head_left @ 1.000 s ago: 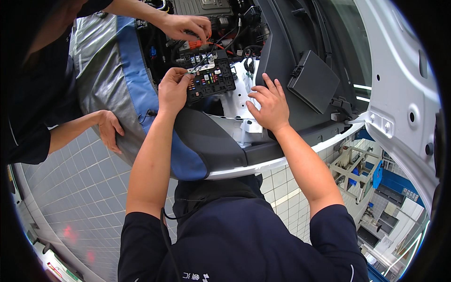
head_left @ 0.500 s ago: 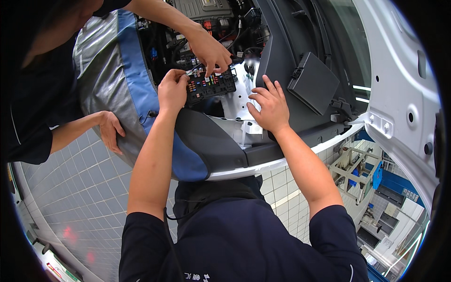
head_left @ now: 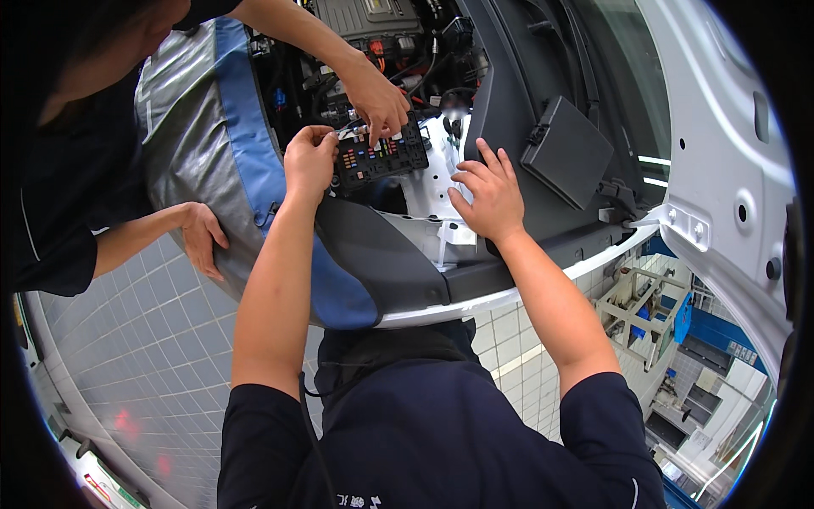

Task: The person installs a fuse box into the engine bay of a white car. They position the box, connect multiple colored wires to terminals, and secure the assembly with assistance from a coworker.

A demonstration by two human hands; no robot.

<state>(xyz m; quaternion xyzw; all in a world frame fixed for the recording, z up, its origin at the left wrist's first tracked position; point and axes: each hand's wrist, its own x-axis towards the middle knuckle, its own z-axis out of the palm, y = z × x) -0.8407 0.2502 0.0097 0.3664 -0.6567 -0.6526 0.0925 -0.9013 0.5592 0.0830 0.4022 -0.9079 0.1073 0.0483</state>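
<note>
A black fuse box [head_left: 356,173] with several small coloured fuses sits in the open engine bay. At its left edge, my left hand [head_left: 308,163] is closed, thumb and fingertips pinching a slim silvery piece [head_left: 350,132] whose exact kind I cannot make out. My right hand [head_left: 489,193] is spread, fingers apart, resting by the edge of the black plastic trim to the right of the box. Over the fuses hangs a co-worker's hand [head_left: 379,100], a finger pointing down at them. The co-worker's other hand [head_left: 203,240] rests on the grey and blue fender cover [head_left: 242,110].
A black rectangular lid [head_left: 568,153] lies on the trim below the windscreen. The raised white hood [head_left: 721,110] stands at the right. Hoses and a grey cover [head_left: 356,15] fill the far engine bay. A metal-framed cart [head_left: 640,310] is on the floor at right.
The co-worker's pointing hand has shifted slightly over the fuse box, and more of the silvery piece shows. My two hands have stayed nearly in place.
</note>
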